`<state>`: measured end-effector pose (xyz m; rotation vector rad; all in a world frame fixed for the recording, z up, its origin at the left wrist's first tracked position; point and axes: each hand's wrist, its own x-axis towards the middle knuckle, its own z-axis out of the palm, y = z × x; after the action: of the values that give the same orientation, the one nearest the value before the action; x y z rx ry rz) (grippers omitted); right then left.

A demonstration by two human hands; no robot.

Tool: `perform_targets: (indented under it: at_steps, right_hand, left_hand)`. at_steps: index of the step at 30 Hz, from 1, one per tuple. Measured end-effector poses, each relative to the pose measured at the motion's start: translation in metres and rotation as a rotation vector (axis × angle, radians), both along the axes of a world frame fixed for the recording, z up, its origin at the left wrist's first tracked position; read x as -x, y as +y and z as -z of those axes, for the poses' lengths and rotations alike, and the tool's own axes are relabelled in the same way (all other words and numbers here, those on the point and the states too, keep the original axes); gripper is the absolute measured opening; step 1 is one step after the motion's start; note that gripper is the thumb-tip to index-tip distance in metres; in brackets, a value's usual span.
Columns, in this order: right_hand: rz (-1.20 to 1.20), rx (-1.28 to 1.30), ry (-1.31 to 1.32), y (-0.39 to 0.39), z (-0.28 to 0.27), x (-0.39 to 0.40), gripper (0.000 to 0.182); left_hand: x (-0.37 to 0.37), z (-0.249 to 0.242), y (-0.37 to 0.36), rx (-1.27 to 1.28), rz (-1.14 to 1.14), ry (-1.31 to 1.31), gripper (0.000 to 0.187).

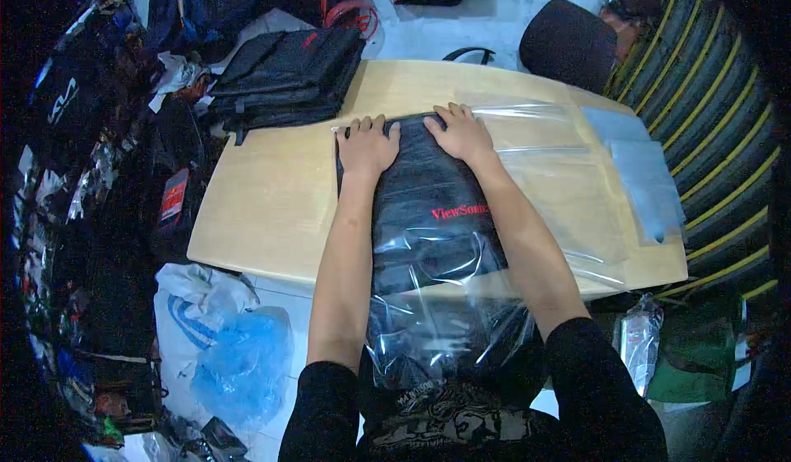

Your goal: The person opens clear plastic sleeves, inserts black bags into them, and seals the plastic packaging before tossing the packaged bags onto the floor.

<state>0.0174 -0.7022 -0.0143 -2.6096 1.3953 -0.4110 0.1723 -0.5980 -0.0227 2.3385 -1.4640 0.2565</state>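
Observation:
A black bag with red ViewSonic lettering (pixel 428 182) lies flat on the wooden table, inside a clear plastic sleeve (pixel 428 314) whose near end hangs over the front edge toward my body. At the bag's far left corner, my left hand (pixel 367 144) presses down with its fingers spread. Over the far right corner rests my right hand (pixel 463 133), also flat and with fingers apart. Neither hand is closed around anything. My right forearm covers part of the bag's right side.
Folded black bags (pixel 288 75) are stacked at the table's far left. Clear plastic sleeves (pixel 544 182) and blue sheets (pixel 634 174) lie on the right. A dark stool (pixel 568 42) stands behind the wooden table (pixel 264 207). Blue plastic (pixel 247 363) sits on the floor at left.

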Motion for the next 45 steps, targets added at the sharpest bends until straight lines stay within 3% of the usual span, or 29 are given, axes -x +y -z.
perform_targets:
  at_steps: [6, 8, 10, 12, 14, 15, 18, 20, 22, 23, 26, 30, 32, 33, 36, 38, 39, 40, 42, 43, 45]
  right_hand:
    - [-0.071, -0.008, -0.037, -0.014, 0.009, -0.003, 0.068]
    - [-0.114, -0.017, -0.207, -0.02, 0.013, 0.001, 0.07]
    - [-0.185, 0.108, -0.295, 0.003, -0.016, 0.021, 0.062]
    - [-0.345, 0.191, -0.393, 0.045, -0.043, 0.058, 0.055]
    - [-0.291, -0.064, -0.431, 0.112, -0.07, 0.117, 0.039]
    - [-0.171, -0.074, -0.563, 0.145, -0.072, 0.146, 0.03]
    - [0.304, -0.24, -0.59, 0.209, -0.03, 0.236, 0.022]
    - [0.343, -0.338, -0.562, 0.251, 0.01, 0.266, 0.024]
    - [0.261, -0.724, -0.914, 0.282, 0.028, 0.261, 0.028]
    - [0.31, -0.803, -0.835, 0.289, 0.028, 0.258, 0.025]
    - [0.312, -0.958, -0.918, 0.291, 0.024, 0.262, 0.021]
    - [0.104, -0.967, -0.708, 0.283, 0.032, 0.292, 0.02]
    - [0.082, -0.924, -0.665, 0.286, 0.025, 0.293, 0.014]
    - [0.081, -0.948, -0.684, 0.288, 0.027, 0.295, 0.014]
    - [0.096, -1.01, -0.685, 0.294, 0.024, 0.298, 0.014]
    - [0.088, -1.01, -0.584, 0.295, 0.022, 0.303, 0.017]
    - [0.044, -0.977, -0.505, 0.295, 0.025, 0.306, 0.016]
    - [0.006, -1.008, -0.529, 0.294, 0.026, 0.307, 0.016]
    - [-0.074, -1.063, -0.581, 0.291, 0.023, 0.305, 0.016]
    - [-0.083, -0.939, -0.529, 0.288, 0.018, 0.3, 0.017]
    - [0.051, -0.987, -0.818, 0.287, 0.015, 0.277, 0.017]
  left_hand:
    - [-0.002, -0.003, 0.002, -0.044, 0.001, -0.016, 0.054]
    - [-0.004, -0.007, 0.003, -0.013, 0.064, 0.1, 0.059]
    - [-0.007, -0.002, 0.007, 0.213, 0.082, 0.051, 0.056]
    - [0.01, -0.024, 0.056, 0.345, 0.182, -0.047, 0.049]
    - [0.037, -0.043, 0.135, 0.424, 0.292, 0.178, 0.043]
    - [0.054, -0.043, 0.178, 0.438, 0.199, 0.205, 0.042]
    - [0.103, -0.007, 0.284, 0.557, -0.188, 0.658, 0.037]
    - [0.124, 0.021, 0.326, 0.422, -0.186, 1.213, 0.035]
    - [0.146, 0.022, 0.339, 0.255, -0.207, 1.551, 0.031]
    - [0.148, 0.034, 0.345, 0.213, -0.204, 1.566, 0.028]
    - [0.131, 0.03, 0.365, 0.18, -0.145, 1.561, 0.029]
    - [0.115, 0.036, 0.386, 0.24, 0.0, 1.751, 0.033]
    - [0.123, 0.042, 0.387, 0.339, -0.055, 1.914, 0.032]
    - [0.13, 0.05, 0.386, 0.358, -0.146, 1.791, 0.034]
    - [0.134, 0.045, 0.393, 0.212, -0.135, 1.159, 0.028]
    - [0.137, 0.034, 0.387, 0.401, -0.231, 1.272, 0.02]
    - [0.134, 0.043, 0.387, 0.626, -0.214, 1.497, 0.019]
    - [0.127, 0.045, 0.392, 0.616, -0.145, 1.603, 0.026]
    - [0.118, 0.037, 0.395, 0.422, -0.04, 1.748, 0.029]
    - [0.115, 0.031, 0.393, 0.283, -0.011, 1.723, 0.029]
    - [0.108, 0.022, 0.39, 0.006, 0.044, 1.656, 0.03]
